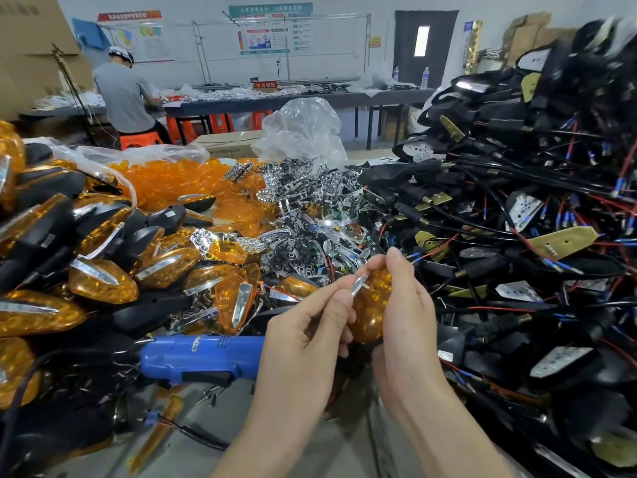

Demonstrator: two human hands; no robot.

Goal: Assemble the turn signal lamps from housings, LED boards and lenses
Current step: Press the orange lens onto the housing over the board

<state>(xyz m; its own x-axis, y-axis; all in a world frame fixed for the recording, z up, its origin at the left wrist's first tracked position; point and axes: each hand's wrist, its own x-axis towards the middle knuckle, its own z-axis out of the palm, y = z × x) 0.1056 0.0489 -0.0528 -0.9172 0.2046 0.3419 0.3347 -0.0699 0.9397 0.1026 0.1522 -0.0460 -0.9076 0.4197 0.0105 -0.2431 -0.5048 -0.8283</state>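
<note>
Amber plastic: one lens [370, 305], held upright in the right hand [406, 305] above the middle of the counter [241, 419] near its front edge, fingers curled round the lens's right flank and thumb tip at its top.

Chrome trim strip [358, 283], one: pinched between thumb and forefinger of the left hand [310, 339], lying against the upper left face of the lens.

Blue power tool [200, 355], one: lying on its side near the front edge, just left of the left hand, its right end hidden behind that hand.

Assembled lamps [100, 281], amber over black, many: heaped along the counter's left edge.

Loose amber lenses [165, 181], many: piled in an open clear bag toward the far left corner.

Chrome reflectors [310, 201], many: heaped mid-counter toward the far edge, mixed with small boards.

Black housings [517, 236] with red, blue and black wires and brass-coloured brackets, many: a tall tangled pile along the right edge.

Crumpled clear plastic bag [303, 129], one: at the far edge, behind the reflectors.

Person in a grey shirt [120, 94]: seated on an orange stool [138, 139] at a further bench, back turned.
</note>
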